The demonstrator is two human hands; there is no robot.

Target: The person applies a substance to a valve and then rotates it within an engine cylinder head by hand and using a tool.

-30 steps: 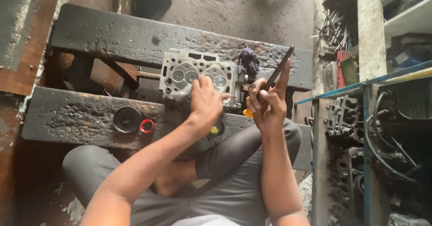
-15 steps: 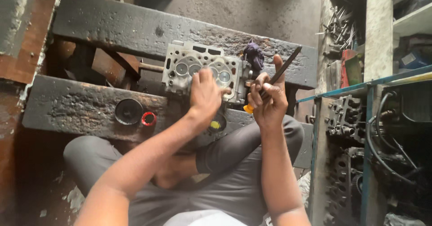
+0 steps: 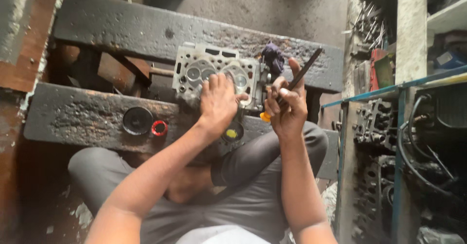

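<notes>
A grey metal cylinder head [image 3: 194, 69] lies across two dark, greasy wooden beams [image 3: 82, 117]. My left hand [image 3: 219, 100] rests palm-down on the near edge of the head, fingers spread over its round valve seats. To the right, my right hand [image 3: 287, 105] is closed around a dark slim rod-like tool [image 3: 304, 71] that points up and to the right; a small orange piece [image 3: 265, 116] shows at its lower end. My legs in grey trousers are folded beneath the beams.
A black round cap [image 3: 137, 120] and a small red ring [image 3: 159, 128] sit on the near beam. A small yellow-topped container [image 3: 232, 133] lies by my left wrist. A purple rag [image 3: 273, 58] sits at the head's right end. Blue metal shelving [image 3: 399, 127] with engine parts stands to the right.
The view has shifted a little. My left hand stays on the head; my right hand with the tool has moved slightly, staying beside the head's right end.
</notes>
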